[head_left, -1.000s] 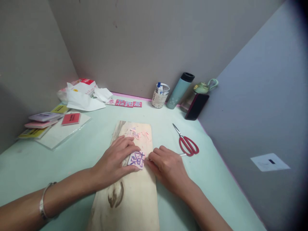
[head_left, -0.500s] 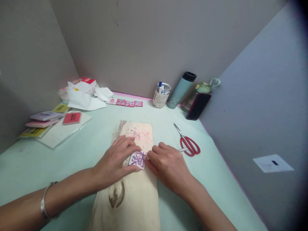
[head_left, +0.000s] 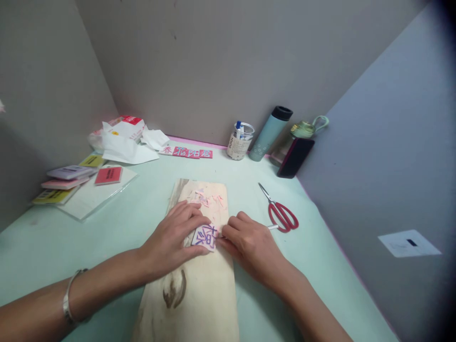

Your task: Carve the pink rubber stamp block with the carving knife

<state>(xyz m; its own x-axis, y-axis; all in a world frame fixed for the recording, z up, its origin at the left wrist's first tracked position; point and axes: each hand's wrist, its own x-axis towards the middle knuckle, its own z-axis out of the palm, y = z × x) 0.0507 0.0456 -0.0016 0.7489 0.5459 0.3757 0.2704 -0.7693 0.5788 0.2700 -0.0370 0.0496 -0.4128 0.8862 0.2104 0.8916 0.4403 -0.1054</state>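
Observation:
A small white carving block [head_left: 204,237] with purple character strokes lies on a wooden board [head_left: 199,289]. My left hand [head_left: 178,232] is closed on its left side, thumb along the near edge and index finger along the far edge. In my right hand [head_left: 249,240] is a slim, pen-like carving tool [head_left: 272,227], gripped in closed fingers. Its pale rear end sticks out behind the hand, and its thin tip meets the block's right edge. Pink and purple shavings [head_left: 204,197] are scattered on the board beyond the block.
Red-handled scissors [head_left: 283,216] lie right of the board. Carved character blocks [head_left: 192,152] stand in a row at the back, near a jar of pens [head_left: 240,142], a flask [head_left: 270,135] and a phone [head_left: 295,157]. Packaged blocks [head_left: 67,172] and tissues [head_left: 121,147] are at left.
The right hand and its tool have shifted very slightly at the block's right edge. The left hand keeps its hold, and the whole view has drifted a little.

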